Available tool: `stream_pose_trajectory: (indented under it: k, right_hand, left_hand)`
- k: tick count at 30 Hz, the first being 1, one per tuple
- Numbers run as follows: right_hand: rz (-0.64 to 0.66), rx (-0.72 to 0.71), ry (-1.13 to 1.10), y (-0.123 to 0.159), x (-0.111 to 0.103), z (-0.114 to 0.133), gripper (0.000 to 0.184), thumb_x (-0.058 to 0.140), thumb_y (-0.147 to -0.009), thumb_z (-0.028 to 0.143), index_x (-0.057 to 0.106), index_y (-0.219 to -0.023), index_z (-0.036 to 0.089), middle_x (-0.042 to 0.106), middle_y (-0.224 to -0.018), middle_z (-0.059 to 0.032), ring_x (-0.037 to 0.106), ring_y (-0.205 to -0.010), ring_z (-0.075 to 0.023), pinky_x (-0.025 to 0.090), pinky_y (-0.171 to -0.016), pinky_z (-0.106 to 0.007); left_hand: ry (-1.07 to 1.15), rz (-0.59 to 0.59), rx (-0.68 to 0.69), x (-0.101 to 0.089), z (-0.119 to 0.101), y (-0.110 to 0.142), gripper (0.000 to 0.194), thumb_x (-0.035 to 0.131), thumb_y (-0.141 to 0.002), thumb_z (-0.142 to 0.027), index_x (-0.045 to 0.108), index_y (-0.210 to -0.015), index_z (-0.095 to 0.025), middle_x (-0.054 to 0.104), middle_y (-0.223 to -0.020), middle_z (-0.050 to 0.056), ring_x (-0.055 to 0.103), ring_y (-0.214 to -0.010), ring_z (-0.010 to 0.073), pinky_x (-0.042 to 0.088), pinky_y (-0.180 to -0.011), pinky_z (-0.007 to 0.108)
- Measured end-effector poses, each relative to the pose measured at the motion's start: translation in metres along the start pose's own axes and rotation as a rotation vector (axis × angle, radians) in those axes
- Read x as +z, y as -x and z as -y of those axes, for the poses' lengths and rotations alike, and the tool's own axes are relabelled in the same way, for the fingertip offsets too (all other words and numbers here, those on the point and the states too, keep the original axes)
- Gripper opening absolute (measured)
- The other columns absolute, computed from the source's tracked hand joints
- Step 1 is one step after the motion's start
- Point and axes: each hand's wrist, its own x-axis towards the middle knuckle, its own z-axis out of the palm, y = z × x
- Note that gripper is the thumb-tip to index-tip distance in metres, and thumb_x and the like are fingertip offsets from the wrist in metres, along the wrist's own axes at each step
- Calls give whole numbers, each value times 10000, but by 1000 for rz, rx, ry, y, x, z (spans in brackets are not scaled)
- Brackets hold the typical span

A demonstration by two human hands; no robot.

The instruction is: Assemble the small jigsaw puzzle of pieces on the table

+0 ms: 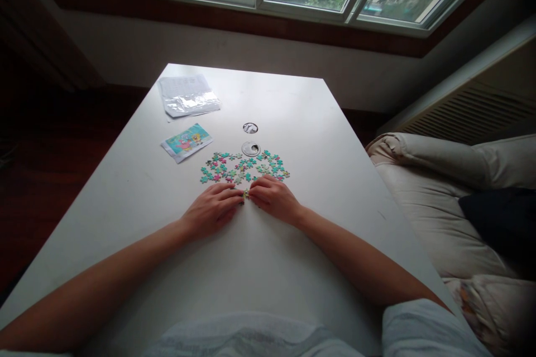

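Note:
Both my hands rest on the white table (293, 106), fingertips meeting over a small puzzle piece (246, 194). My left hand (211, 209) lies knuckles up, its fingers pinched against that piece. My right hand (274, 198) mirrors it, curled and pressing on the same piece from the right. Just beyond the fingers is a loose spread of several teal and pink jigsaw pieces (243, 167).
A small picture card (186, 141) lies left of the pieces. A clear plastic bag on paper (187, 96) sits further back. Two round disc-like items (250, 148) (250, 128) lie behind the pieces. A cushioned sofa (452, 189) stands right of the table; windows are beyond.

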Motion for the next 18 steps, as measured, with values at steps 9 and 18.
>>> stream_pose_trajectory:
  k: [9,18]
  right_hand:
    - [88,-103,77,0,-4,1,235,498,-1016,250,720,-1090,267,722,-1194,-57,603,-1125,-227,492,-983,-418]
    - [76,-102,50,-1,-7,9,190,558,-982,221,719,-1073,263,729,-1129,-74,629,-1126,-220,487,-991,-402]
  left_hand:
    - [-30,7,2,1,1,1,380,525,-981,-237,612,-1351,-248,620,-1415,40,509,-1339,265,430,-1145,483]
    - [-13,-33,3,2,-1,-1,368,551,-960,-226,640,-1315,-263,657,-1358,53,539,-1314,250,447,-1133,462]
